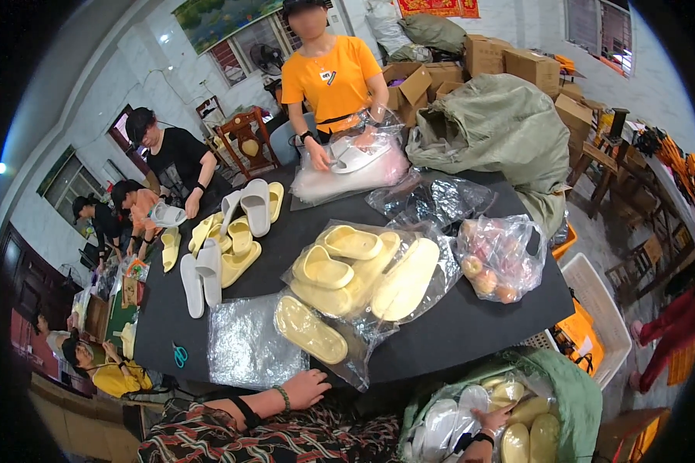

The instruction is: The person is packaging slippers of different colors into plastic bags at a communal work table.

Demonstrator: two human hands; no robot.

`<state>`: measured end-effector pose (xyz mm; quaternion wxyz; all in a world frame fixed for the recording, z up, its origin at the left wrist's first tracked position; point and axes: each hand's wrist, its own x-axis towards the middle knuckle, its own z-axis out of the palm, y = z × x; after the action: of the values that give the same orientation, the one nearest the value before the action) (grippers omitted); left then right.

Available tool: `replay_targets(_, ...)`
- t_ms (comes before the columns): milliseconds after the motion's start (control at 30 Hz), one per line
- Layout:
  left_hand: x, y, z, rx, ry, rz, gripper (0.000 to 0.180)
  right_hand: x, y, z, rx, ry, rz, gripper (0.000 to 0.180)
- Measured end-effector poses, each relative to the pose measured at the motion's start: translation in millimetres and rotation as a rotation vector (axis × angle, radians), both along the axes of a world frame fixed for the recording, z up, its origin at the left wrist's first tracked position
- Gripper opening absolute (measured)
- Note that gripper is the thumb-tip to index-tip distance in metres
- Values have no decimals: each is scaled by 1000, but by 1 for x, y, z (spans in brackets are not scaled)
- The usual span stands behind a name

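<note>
My left hand (pixel 305 388) lies palm down at the table's near edge, fingers loosely extended and nothing visible in it. Just beyond it is a stack of clear plastic bags (pixel 251 343), beside a single yellow slipper (pixel 310 330). At lower right my right hand (pixel 493 417) reaches into a green woven sack (pixel 578 378), fingers apart over bagged slippers. White slippers (pixel 441 420) lie to its left and yellow slippers (pixel 544 436) to its right. Further up the table, several yellow slippers (pixel 405 279) rest on clear plastic.
Loose grey slippers (pixel 255 208) and yellow slippers (pixel 243 265) lie at the table's left, near teal scissors (pixel 180 356). A bag of fruit (pixel 500 258) sits on the right. Across the table, a person in orange (pixel 332 77) handles a bagged white slipper. A white crate (pixel 594 309) stands beside the table.
</note>
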<state>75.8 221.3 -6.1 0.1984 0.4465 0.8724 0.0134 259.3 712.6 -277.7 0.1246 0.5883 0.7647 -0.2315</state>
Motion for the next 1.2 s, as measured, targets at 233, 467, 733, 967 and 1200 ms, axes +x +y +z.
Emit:
replay_targets(233, 2, -31, 26, -230, -79, 209, 33, 15, -10, -29, 130, 134, -56, 138)
replay_targets(467, -4, -82, 2, -258, 245, 621, 55, 26, -14, -46, -20, -5, -32, 141)
replay_targets(733, -16, -99, -28, -184, -59, 756, 65, 11, -54, -12, 78, 39, -161, 145)
replay_targets(967, -17, -98, -42, -141, -74, 806, 67, 35, -44, -42, 39, 43, -134, 145)
replay_targets(1200, -17, -91, -33, -204, -25, 778, 70, 52, -41, -55, 14, 135, 50, 131)
